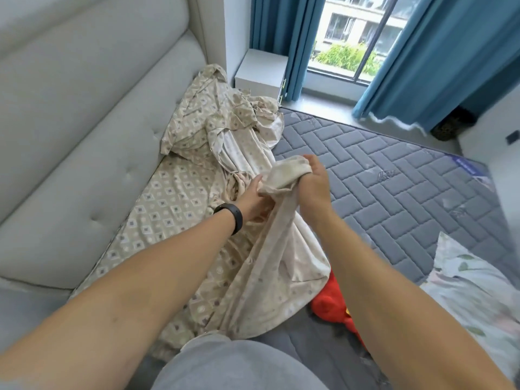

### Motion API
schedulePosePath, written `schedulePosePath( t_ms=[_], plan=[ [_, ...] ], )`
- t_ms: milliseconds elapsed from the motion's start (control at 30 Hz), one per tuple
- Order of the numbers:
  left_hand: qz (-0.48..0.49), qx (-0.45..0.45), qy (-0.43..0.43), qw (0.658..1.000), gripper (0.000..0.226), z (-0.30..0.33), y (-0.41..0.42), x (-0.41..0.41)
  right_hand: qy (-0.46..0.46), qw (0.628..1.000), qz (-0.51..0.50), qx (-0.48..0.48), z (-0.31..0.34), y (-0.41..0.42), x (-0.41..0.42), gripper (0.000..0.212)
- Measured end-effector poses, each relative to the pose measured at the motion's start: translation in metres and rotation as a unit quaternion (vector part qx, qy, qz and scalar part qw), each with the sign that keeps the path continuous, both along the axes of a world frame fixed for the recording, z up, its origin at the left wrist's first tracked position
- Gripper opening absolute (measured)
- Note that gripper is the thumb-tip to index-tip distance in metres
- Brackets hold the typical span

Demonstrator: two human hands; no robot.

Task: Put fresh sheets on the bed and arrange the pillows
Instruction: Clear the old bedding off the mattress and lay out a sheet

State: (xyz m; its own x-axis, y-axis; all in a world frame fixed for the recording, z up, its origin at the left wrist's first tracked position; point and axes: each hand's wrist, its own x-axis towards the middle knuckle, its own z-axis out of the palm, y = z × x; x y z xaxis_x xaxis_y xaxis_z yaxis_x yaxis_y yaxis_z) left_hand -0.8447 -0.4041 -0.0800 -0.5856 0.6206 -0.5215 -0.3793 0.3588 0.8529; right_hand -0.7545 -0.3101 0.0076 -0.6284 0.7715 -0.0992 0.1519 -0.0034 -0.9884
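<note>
Beige cotton with a small diamond print, the rumpled bed sheet (197, 170) lies bunched along the padded grey headboard (84, 108), running from about eleven o'clock down to six o'clock across the quilted grey mattress (394, 178). The right hand (313, 178), near the centre of the view, has its fingers curled round a raised fold of the sheet, pale underside showing, with a band of cloth hanging down from it toward six o'clock. The left hand (254, 199), just beside it at nine o'clock and wearing a black wristband (229, 218), reaches under that fold; its fingers lie in the cloth, and whether they grip cannot be told. A red plush object (334, 308) peeks out at five o'clock, partly under the sheet. A floral white pillow (475, 291) rests at four o'clock on the mattress. Blue curtains (422, 66) frame a window (357, 32) at one o'clock, beside a white bedside cabinet (261, 71).
</note>
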Motion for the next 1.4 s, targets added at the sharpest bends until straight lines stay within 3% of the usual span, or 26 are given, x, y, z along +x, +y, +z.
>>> schedulePosePath(
  t_ms=[33,233,300,400,467,533,567,600,700,767,867,933,1067,1167,1267,1400],
  plan=[
    [-0.003,-0.008,0.000,1.000,0.014,0.006,0.010,0.000,0.024,1.000,0.000,-0.001,0.008,-0.003,0.000,0.037],
    [-0.018,-0.023,0.196,0.980,0.011,0.040,0.073,-0.006,0.141,0.979,-0.148,-0.011,0.033,0.043,0.048,0.023],
    [-0.016,0.031,0.203,0.979,0.010,0.065,0.100,0.009,0.172,0.971,-0.167,-0.002,0.035,0.061,0.076,0.012],
    [0.002,0.183,0.150,0.972,0.011,0.126,0.131,0.060,0.191,0.969,-0.150,0.039,0.034,0.081,0.115,0.010],
    [-0.016,0.239,0.126,0.963,0.020,0.150,0.149,0.100,0.156,0.976,-0.135,0.075,0.020,0.098,0.144,0.018],
    [-0.084,0.210,0.165,0.960,0.028,0.146,0.163,0.135,0.087,0.988,-0.099,0.077,-0.001,0.117,0.175,0.025],
    [-0.112,0.174,0.190,0.960,0.021,0.133,0.166,0.150,0.036,0.993,-0.073,0.087,-0.013,0.128,0.190,0.025],
    [-0.132,0.129,0.211,0.960,0.010,0.113,0.164,0.159,-0.024,0.994,-0.041,0.101,-0.022,0.136,0.203,0.026],
    [-0.081,-0.046,0.237,0.967,0.015,0.046,0.151,0.185,-0.190,0.976,0.051,0.089,-0.054,0.159,0.245,0.048],
    [-0.078,-0.151,0.241,0.955,0.017,0.020,0.127,0.206,-0.266,0.955,0.119,0.061,-0.076,0.166,0.269,0.043],
    [-0.189,-0.333,0.192,0.904,0.044,-0.022,0.089,0.221,-0.292,0.937,0.188,0.033,-0.110,0.169,0.299,0.021],
    [-0.226,-0.398,0.190,0.869,0.043,-0.041,0.078,0.228,-0.281,0.936,0.208,-0.031,-0.127,0.169,0.323,0.026],
    [-0.184,-0.345,0.168,0.905,0.031,-0.043,0.103,0.257,-0.292,0.933,0.190,-0.091,-0.172,0.175,0.371,0.043],
    [-0.236,-0.297,0.130,0.916,0.024,-0.037,0.140,0.298,-0.359,0.915,0.143,-0.113,-0.210,0.186,0.406,0.043],
    [-0.315,-0.267,0.158,0.897,0.026,-0.050,0.170,0.342,-0.441,0.884,0.105,-0.117,-0.251,0.201,0.439,0.039],
    [-0.436,-0.259,0.174,0.844,0.026,-0.077,0.188,0.397,-0.515,0.844,0.062,-0.135,-0.297,0.221,0.475,0.041]
  ],
)
